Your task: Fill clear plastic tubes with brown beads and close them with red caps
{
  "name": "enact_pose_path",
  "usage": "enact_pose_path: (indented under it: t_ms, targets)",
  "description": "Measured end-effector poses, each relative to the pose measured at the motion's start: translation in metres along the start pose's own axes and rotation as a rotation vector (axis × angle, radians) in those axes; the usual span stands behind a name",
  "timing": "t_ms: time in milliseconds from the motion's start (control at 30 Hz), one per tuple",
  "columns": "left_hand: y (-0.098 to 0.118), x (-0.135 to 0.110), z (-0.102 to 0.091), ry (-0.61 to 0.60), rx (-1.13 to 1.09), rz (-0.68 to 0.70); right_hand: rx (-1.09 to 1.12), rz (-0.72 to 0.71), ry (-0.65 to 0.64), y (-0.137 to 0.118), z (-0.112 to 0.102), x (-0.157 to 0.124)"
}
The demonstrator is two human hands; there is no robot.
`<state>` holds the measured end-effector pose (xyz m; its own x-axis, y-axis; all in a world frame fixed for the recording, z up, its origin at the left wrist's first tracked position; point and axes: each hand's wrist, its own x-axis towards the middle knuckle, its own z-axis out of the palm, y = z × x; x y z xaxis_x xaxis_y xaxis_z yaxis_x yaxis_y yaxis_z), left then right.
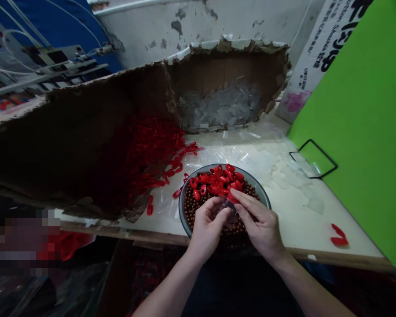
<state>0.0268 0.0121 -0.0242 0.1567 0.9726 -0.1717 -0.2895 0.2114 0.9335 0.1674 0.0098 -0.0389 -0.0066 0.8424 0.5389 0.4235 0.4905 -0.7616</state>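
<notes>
Torn cardboard box (69,145) is seen lying on its side at left, open toward the camera; spilled red pieces (141,152) are heaped inside it and trail out onto the tabletop (300,220). Green panel (366,132) is noted standing along the right edge of the tabletop. Second cardboard box (218,66), ragged at the rim, is set behind and to the right of the first, and is partly filled with clear plastic pieces (221,108); more of these are scattered flat across the tabletop in front of it. Black wire frame (324,153) is seen against the foot of the green panel. Round bowl (181,207) is placed at the near edge of the tabletop, filled with brown beads (193,207); a red pile (214,180) is mounded on the beads at the far side. Both hands are held over the near half of the bowl, fingertips meeting. Left hand (206,229) and right hand (262,224) are each closed in a pinch grip on a small clear piece (229,208) held between them just above the beads; its detail is too blurred to be told. Two stray red pieces (338,235) are noted well apart, at the right near edge of the tabletop.
</notes>
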Motion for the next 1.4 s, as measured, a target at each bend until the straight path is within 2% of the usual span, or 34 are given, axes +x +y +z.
enact_pose_path:
  t_ms: [167, 333, 400, 500, 600, 733, 900, 967, 1067, 1133, 1200, 1267, 1400]
  targets:
    - [0.005, 0.001, -0.001, 0.0, 0.031, -0.033, 0.051, 0.1, -0.024, -0.005, 0.0, -0.002]
    - [0.003, 0.0, 0.001, 0.037, 0.031, -0.004, 0.064, 0.133, 0.081, -0.011, 0.011, -0.008]
    - [0.002, 0.001, 0.0, 0.032, 0.0, -0.013, 0.093, 0.158, 0.08, -0.011, 0.014, -0.009]
    - [0.004, 0.003, -0.005, -0.009, -0.101, -0.056, 0.238, 0.276, -0.006, -0.011, 0.01, -0.006]
    - [0.011, 0.004, -0.009, -0.051, -0.184, -0.123, 0.533, 0.468, -0.087, -0.009, -0.002, 0.004]
    - [0.018, 0.001, -0.007, -0.111, -0.211, -0.198, 0.77, 0.596, -0.107, -0.002, -0.009, 0.028]
    - [0.016, -0.006, -0.002, -0.228, -0.226, -0.274, 0.933, 0.729, -0.436, -0.001, -0.002, 0.059]
    - [0.015, -0.007, -0.004, -0.223, -0.223, -0.278, 0.95, 0.71, -0.396, -0.005, -0.003, 0.064]
    - [0.016, -0.007, -0.006, -0.19, -0.217, -0.264, 0.843, 0.636, -0.141, -0.01, -0.008, 0.063]
    - [0.015, -0.007, -0.006, -0.188, -0.219, -0.267, 0.765, 0.609, -0.064, -0.01, -0.01, 0.061]
    - [0.012, -0.008, -0.003, -0.209, -0.209, -0.282, 0.722, 0.592, -0.099, -0.009, -0.008, 0.06]
    - [0.008, -0.01, 0.002, -0.239, -0.178, -0.286, 0.683, 0.574, -0.198, -0.008, -0.004, 0.06]
    - [0.002, -0.015, 0.011, -0.241, -0.044, -0.198, 0.651, 0.551, -0.379, -0.013, 0.005, 0.058]
